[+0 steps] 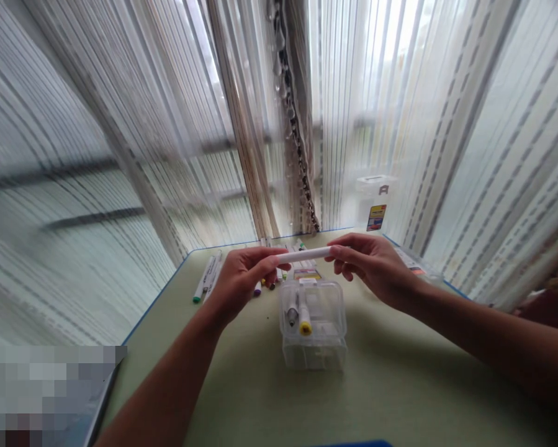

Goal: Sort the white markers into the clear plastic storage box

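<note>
The white marker [303,254] looks light, stiff and slightly slick; hold it near the ends, as your left hand [241,276] and right hand [376,267] do, each grip pinching one end above the desk [236,385], the clear box [313,356] lower in view.

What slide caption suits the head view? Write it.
Left hand and right hand hold a white pen between them above a table with a clear box.
</note>
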Available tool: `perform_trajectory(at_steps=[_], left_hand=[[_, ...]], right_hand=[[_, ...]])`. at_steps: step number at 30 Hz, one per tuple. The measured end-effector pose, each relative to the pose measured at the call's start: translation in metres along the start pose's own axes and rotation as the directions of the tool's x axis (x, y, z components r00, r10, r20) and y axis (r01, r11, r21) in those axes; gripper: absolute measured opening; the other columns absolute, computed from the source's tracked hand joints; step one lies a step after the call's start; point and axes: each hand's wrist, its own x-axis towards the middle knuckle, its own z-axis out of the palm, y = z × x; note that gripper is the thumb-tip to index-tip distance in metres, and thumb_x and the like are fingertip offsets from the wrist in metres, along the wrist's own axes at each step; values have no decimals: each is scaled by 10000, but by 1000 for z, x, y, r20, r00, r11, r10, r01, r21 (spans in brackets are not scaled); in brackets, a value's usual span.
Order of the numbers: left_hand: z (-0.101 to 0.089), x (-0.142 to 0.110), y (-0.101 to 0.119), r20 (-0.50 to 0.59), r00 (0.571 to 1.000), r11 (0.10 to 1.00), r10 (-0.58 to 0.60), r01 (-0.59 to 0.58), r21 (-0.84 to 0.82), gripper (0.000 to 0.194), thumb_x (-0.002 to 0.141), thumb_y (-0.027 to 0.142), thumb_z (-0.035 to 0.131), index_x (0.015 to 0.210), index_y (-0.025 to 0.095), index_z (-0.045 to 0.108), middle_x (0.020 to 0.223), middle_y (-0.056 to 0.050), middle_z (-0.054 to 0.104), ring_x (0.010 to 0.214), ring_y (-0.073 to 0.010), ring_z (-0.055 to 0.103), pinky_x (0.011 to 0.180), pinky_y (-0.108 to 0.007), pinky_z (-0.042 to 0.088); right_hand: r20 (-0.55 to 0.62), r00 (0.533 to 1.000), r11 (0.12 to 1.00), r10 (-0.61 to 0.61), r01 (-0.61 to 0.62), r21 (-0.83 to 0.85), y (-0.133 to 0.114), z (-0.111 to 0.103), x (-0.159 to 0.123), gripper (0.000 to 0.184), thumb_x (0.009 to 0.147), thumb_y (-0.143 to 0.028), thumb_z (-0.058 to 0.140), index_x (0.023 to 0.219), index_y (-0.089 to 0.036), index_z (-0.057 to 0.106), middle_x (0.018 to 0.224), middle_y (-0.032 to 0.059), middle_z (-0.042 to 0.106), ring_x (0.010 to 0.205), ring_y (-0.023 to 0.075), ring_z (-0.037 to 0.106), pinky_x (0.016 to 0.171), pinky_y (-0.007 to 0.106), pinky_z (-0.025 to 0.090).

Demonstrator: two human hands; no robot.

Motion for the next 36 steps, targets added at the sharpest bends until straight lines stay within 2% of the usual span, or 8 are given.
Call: perform_trajectory(at_steps=[4, 10, 13, 23, 29, 36], left_hand=[[4, 0, 1, -55, 998, 999, 10, -8, 34, 228, 825, 288, 716, 979, 127, 767, 756, -72, 735, 551, -87, 526, 524, -215, 424], [9, 0, 5, -108, 993, 994, -45, 55, 90, 228, 698, 264, 823, 860, 121, 749, 604, -2, 656, 487, -69, 501, 450, -178, 371], [10, -1, 8, -112, 991, 991, -73, 85, 101, 225, 678, 246, 832, 840, 123, 737, 586, 13, 642, 466, -62, 487, 430, -170, 362], [10, 1, 6, -116, 991, 995, -64, 72, 73, 239, 726, 327, 800, 792, 111, 722, 605, -19, 665, 494, -65, 507, 449, -169, 381], [7, 1, 3, -76, 995, 994, -67, 73, 79, 272, 713, 309, 822, 898, 119, 765, 609, -9, 666, 491, -61, 494, 455, -173, 384], [2, 1, -2, -33, 997, 998, -65, 66, 11, 267, 813, 326, 744, 989, 129, 781, 787, -86, 752, 540, -69, 510, 514, -202, 402]], right_hand=[[11, 1000, 1000, -4, 5, -15, 1, 1, -1, 197, 748, -328, 825, 809, -160, 743, 718, 39, 717, 559, 108, 605, 448, 215, 429], [44, 997, 993, -61, 65, -97, 1, 3, -3, 192, 771, -324, 813, 843, -156, 754, 652, 23, 694, 531, 102, 581, 454, 217, 441], [48, 997, 992, -65, 70, -107, 1, 3, -4, 198, 770, -329, 815, 848, -156, 757, 629, 18, 687, 525, 99, 578, 451, 210, 441], [36, 997, 993, -63, 66, -102, -2, 6, -4, 191, 758, -320, 828, 814, -151, 755, 653, 21, 697, 519, 89, 578, 443, 199, 443], [32, 999, 999, -20, 22, -45, 1, 1, -2, 170, 773, -302, 817, 833, -156, 751, 705, 30, 713, 545, 91, 593, 456, 198, 441], [22, 1000, 1000, -13, 13, -14, 3, -1, 0, 169, 773, -296, 817, 826, -155, 741, 723, 34, 714, 547, 91, 594, 456, 196, 436]])
